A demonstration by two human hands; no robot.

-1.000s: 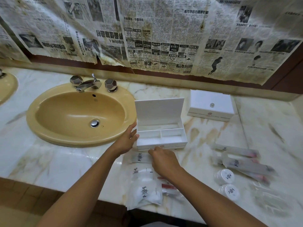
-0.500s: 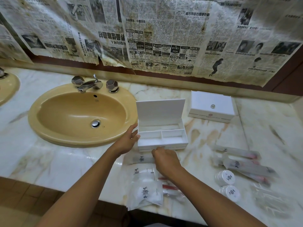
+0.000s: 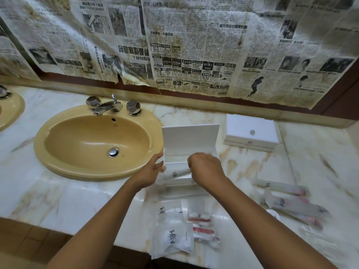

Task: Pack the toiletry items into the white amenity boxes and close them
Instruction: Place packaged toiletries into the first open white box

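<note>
An open white amenity box (image 3: 189,140) stands on the marble counter with its lid upright. My left hand (image 3: 150,170) grips the box's left side. My right hand (image 3: 206,170) hovers over the box's front compartment, shut on a slim clear sachet (image 3: 177,174) that lies across the box. A second white amenity box (image 3: 251,133), closed, sits behind to the right. Clear sachets with white pads (image 3: 172,235) and red-tipped items (image 3: 203,228) lie at the counter's front edge. Long toothbrush packets (image 3: 291,204) lie to the right.
A yellow sink (image 3: 93,144) with a chrome tap (image 3: 108,107) lies left of the open box. A second basin (image 3: 9,111) shows at the far left. Newspaper sheets (image 3: 194,45) cover the wall behind. The counter's front edge runs just under the sachets.
My right hand picked up the slim sachet from the counter in front of the box and lifted it over the box's front compartment. My left hand kept its hold on the box.
</note>
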